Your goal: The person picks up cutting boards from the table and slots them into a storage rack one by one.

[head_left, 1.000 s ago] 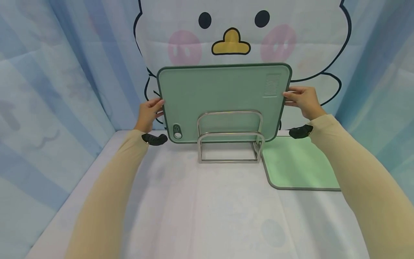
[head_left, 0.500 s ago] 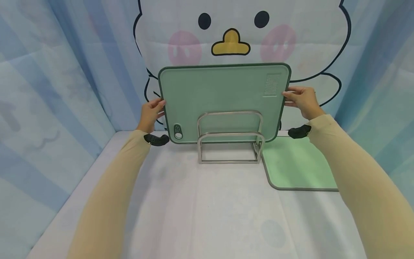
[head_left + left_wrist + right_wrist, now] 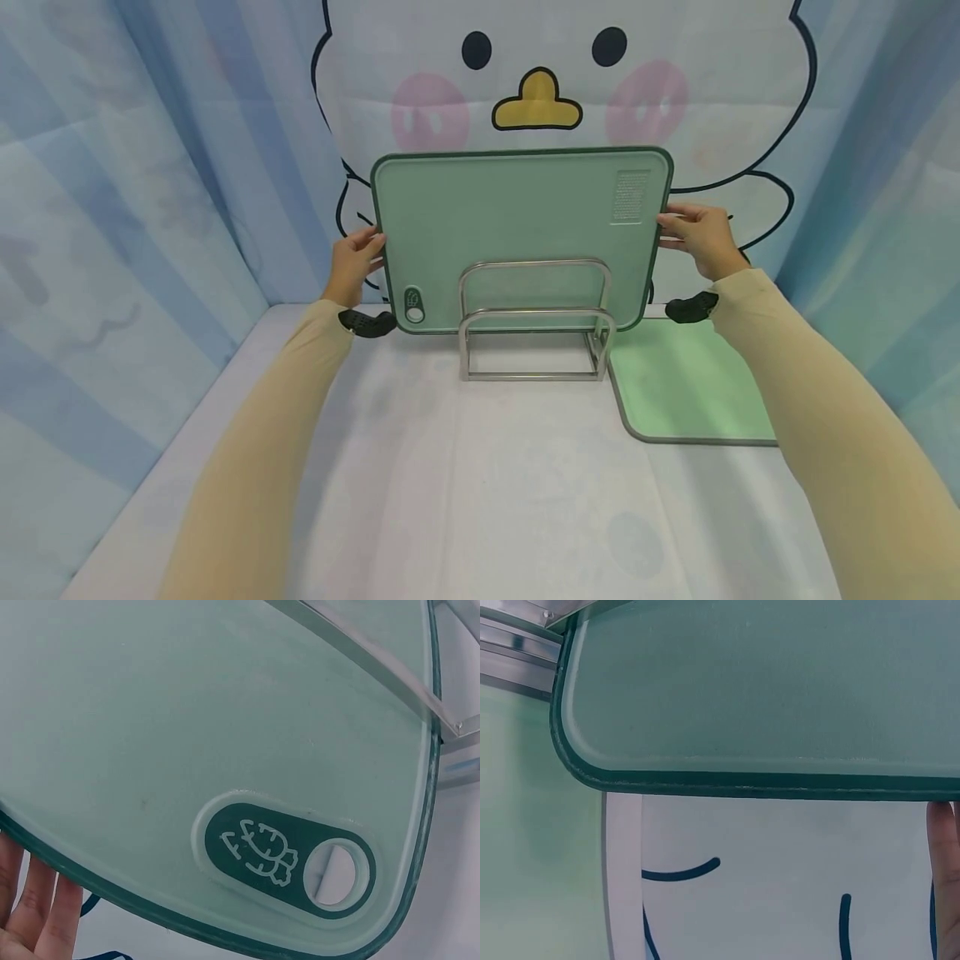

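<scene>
A green cutting board [image 3: 517, 208] stands upright on its long edge, tilted slightly, at the silver wire rack [image 3: 534, 377]. Two of the rack's loops cross in front of it; whether another loop lies behind is hidden. My left hand [image 3: 352, 265] pinches the board's left edge, thumb on the near face. At the opposite edge my right hand [image 3: 705, 237] grips likewise, fingers reaching behind. In the left wrist view, a dark oval with a carrot drawing [image 3: 259, 851] sits beside a round hole in the board's corner. Fingertips [image 3: 943, 832] touch the rim in the right wrist view.
A second, light green board with a grey rim [image 3: 697, 392] lies flat on the white cloth [image 3: 487, 500], right of the rack and partly under my right forearm. A printed curtain [image 3: 720, 75] hangs close behind; blue curtains flank both sides.
The left hand and the board's left edge have shifted slightly right. The right edge has come in a little to the left. Both hands keep their hold, and the rack stays put.
</scene>
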Available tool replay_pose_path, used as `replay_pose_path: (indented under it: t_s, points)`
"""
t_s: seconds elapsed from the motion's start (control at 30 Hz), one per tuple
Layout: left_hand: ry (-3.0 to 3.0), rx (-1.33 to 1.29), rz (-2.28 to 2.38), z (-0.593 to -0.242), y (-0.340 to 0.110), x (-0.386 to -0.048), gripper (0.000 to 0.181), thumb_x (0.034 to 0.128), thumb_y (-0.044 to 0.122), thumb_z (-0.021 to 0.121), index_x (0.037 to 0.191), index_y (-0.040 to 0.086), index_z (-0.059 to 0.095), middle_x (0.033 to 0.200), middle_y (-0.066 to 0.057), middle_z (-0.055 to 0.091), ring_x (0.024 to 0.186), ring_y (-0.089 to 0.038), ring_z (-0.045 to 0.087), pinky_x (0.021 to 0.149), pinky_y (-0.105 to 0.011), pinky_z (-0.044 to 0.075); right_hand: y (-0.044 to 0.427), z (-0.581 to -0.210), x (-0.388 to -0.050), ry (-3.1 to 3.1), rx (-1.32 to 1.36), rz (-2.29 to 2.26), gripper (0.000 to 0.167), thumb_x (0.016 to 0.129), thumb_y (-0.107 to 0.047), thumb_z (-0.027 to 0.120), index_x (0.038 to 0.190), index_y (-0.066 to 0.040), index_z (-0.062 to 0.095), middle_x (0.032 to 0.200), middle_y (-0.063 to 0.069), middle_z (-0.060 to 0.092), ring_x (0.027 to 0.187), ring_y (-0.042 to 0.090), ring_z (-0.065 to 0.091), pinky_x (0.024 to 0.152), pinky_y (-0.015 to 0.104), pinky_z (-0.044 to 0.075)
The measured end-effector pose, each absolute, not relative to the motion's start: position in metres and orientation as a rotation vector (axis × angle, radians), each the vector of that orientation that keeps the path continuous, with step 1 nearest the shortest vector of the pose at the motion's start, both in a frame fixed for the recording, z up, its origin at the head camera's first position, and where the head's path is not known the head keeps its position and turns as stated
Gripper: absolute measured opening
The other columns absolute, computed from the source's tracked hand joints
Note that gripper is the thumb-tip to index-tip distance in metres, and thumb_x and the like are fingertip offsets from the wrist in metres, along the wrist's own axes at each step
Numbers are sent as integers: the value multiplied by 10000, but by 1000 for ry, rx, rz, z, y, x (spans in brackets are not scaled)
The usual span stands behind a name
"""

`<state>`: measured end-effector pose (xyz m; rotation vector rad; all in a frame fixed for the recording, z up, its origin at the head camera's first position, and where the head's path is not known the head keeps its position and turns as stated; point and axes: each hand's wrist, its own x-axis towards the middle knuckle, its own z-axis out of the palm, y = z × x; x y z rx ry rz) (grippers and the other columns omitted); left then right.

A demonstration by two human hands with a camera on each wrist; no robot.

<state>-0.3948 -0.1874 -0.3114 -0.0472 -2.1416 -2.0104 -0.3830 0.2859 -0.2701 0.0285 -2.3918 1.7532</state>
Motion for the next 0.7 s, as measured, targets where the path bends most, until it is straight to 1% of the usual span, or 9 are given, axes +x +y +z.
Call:
replay_pose_path:
  t_s: [0.1,0.2,0.27,0.37,0.43,0.53,0.6,0.7]
  points:
    - [-2143,-52,-2007,-313,-187,-394,415,958,232,539,1354,112,512,1242,-63,594,935,-36,613,1036,-389,447,287,-271,-383,-2386,22,1765,545,903,-258,611,1363,-5,468,854,-193,632,770,-44,638,757,190,560]
    - [-2125,-89,-2006,-315,-186,-393,430,959,229,538,1368,105,492,1319,-125,552,1049,-126,614,1046,-396,437,288,-272,-381,-2376,24,1783,553,899,-276,614,1353,6,474,844,-193,633,766,-38,642,724,173,561]
    - [-2105,-129,-1996,-318,-186,-392,446,965,217,527,1391,104,460,1372,-144,505,1163,-181,569,1062,-394,422,290,-274,-380,-2379,28,1794,562,899,-293,611,1349,13,472,842,-191,635,770,-32,644,710,166,560]
    - [-2056,-193,-1974,-322,-184,-389,452,975,186,506,1412,102,427,1399,-169,464,1247,-239,496,1078,-384,405,294,-278,-377,-2407,35,1779,568,901,-329,597,1339,12,474,850,-196,634,790,-26,647,717,167,560]
    - [-2013,-222,-1973,-325,-184,-388,449,980,169,495,1418,106,419,1402,-173,451,1264,-242,474,1092,-384,388,299,-281,-375,-2430,41,1765,561,904,-351,586,1329,0,479,864,-198,636,808,-26,648,724,164,558]
    - [-1970,-244,-1953,-327,-184,-384,436,986,152,478,1416,108,424,1380,-182,468,1241,-255,481,1098,-397,379,309,-286,-371,-2447,52,1769,534,906,-369,578,1305,-24,492,874,-210,651,824,-31,656,721,156,554]
    - [-1961,-250,-1930,-328,-185,-380,432,990,145,466,1417,96,421,1377,-185,473,1235,-267,487,1100,-420,372,316,-289,-369,-2451,60,1777,490,907,-372,576,1274,-55,511,872,-221,662,820,-42,658,710,147,552]
    - [-1972,-244,-1898,-329,-187,-372,426,994,141,455,1413,76,421,1379,-195,478,1236,-301,488,1095,-423,377,326,-291,-364,-2456,67,1779,391,914,-364,572,1205,-105,541,853,-240,669,804,-56,659,705,148,553]
